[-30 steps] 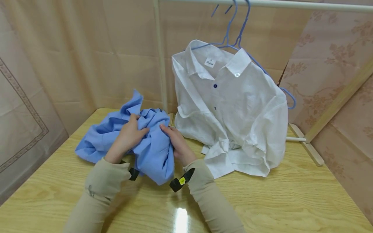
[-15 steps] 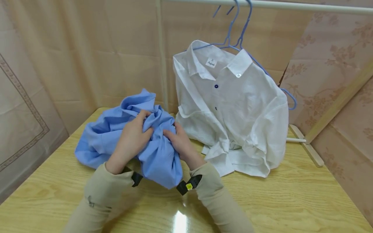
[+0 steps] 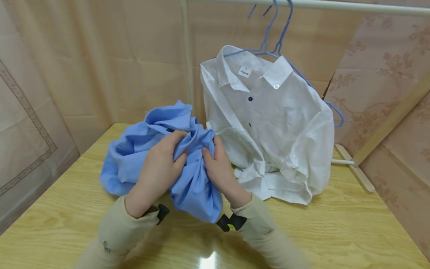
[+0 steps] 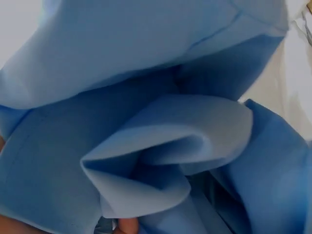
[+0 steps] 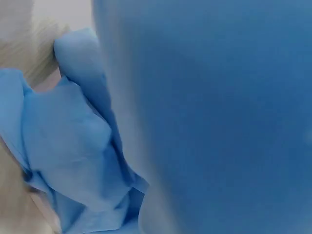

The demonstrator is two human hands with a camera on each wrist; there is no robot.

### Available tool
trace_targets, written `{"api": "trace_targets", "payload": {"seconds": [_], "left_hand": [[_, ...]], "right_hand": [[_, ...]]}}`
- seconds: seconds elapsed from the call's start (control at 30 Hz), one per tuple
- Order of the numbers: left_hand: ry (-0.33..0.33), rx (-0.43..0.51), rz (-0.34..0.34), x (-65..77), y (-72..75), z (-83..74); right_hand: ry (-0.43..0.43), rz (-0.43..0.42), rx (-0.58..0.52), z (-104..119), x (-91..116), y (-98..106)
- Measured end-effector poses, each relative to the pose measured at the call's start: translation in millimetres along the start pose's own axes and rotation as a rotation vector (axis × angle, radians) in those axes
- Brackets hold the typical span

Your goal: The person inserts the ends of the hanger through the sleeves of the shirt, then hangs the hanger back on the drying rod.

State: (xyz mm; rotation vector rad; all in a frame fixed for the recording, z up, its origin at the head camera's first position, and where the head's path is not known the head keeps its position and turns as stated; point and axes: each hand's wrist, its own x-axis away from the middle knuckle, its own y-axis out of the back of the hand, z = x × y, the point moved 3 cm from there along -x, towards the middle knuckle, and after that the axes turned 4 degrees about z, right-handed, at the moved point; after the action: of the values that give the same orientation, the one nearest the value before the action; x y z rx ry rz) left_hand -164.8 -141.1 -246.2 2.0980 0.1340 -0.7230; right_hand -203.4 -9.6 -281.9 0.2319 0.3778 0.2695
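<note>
Cloth (image 3: 197,198), blue and rumpled, is bunched between the two hands in the head view, over the table (image 3: 319,231): I see the left hand (image 3: 159,164) pinching its folds from one side, the right hand (image 3: 221,172) from the other, beside a white shirt (image 3: 289,119). At the left wrist, its loose folds fill nearly everything; at the right, a smooth stretch looms close.

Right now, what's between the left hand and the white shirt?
In the head view, bunched blue cloth, then the right hand, lie between the left hand and the white shirt.
</note>
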Motion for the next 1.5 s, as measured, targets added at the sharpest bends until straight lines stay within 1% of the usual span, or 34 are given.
{"api": "trace_targets", "payload": {"seconds": [0.07, 0.17, 0.27, 0.4, 0.5, 0.6, 0.7, 0.77, 0.83, 0.93, 1.0, 1.1, 1.23, 1.37, 1.47, 1.5], "left_hand": [[-0.037, -0.023, -0.031, 2.4, 1.1, -5.8], [-0.098, -0.067, -0.056, 5.2, 2.4, -13.6], [-0.163, -0.096, -0.064, 6.5, 3.0, -19.3], [-0.247, -0.100, -0.081, 7.0, 2.4, -23.3], [-0.322, -0.095, -0.110, 7.6, 1.5, -25.2], [-0.405, -0.069, -0.146, 8.4, 1.2, -26.2], [-0.480, -0.014, -0.165, 9.1, 1.8, -27.4], [-0.518, 0.028, -0.159, 9.3, 1.8, -27.4], [-0.538, 0.063, -0.126, 8.3, -0.1, -26.5], [-0.544, 0.075, -0.048, 3.8, -9.1, -22.0], [-0.536, 0.070, 0.013, -0.4, -19.3, -17.1], [-0.511, 0.057, 0.084, -5.9, -36.3, -7.4], [-0.456, 0.056, 0.164, -8.5, -55.4, 5.1], [-0.399, 0.053, 0.245, -9.7, -68.5, 12.6], [-0.338, 0.048, 0.315, -10.1, -74.5, 15.3], [-0.308, 0.048, 0.345, -9.9, -76.9, 16.6]], "right_hand": [[0.033, -0.025, 0.038, 7.5, 5.7, 5.6], [0.068, -0.071, 0.072, 16.2, 14.6, 12.9], [0.103, -0.092, 0.048, 22.5, 23.0, 18.1], [0.162, -0.096, 0.006, 31.3, 34.8, 21.2], [0.206, -0.108, 0.018, 38.7, 44.5, 20.5], [0.241, -0.118, 0.028, 45.3, 53.4, 18.1], [0.261, -0.130, 0.049, 50.4, 61.8, 17.0], [0.270, -0.141, 0.078, 51.7, 66.6, 17.1], [0.258, -0.139, 0.113, 49.8, 71.2, 17.4], [0.224, -0.129, 0.150, 38.6, 75.6, 17.2], [0.194, -0.126, 0.172, 26.7, 76.1, 16.8], [0.163, -0.126, 0.188, 5.8, 71.9, 16.8], [0.101, -0.113, 0.214, -19.4, 67.4, 18.5], [0.033, -0.095, 0.266, -37.8, 66.4, 22.7], [-0.035, -0.043, 0.311, -49.0, 65.1, 27.2], [-0.062, -0.017, 0.357, -52.8, 64.9, 28.9]]}}
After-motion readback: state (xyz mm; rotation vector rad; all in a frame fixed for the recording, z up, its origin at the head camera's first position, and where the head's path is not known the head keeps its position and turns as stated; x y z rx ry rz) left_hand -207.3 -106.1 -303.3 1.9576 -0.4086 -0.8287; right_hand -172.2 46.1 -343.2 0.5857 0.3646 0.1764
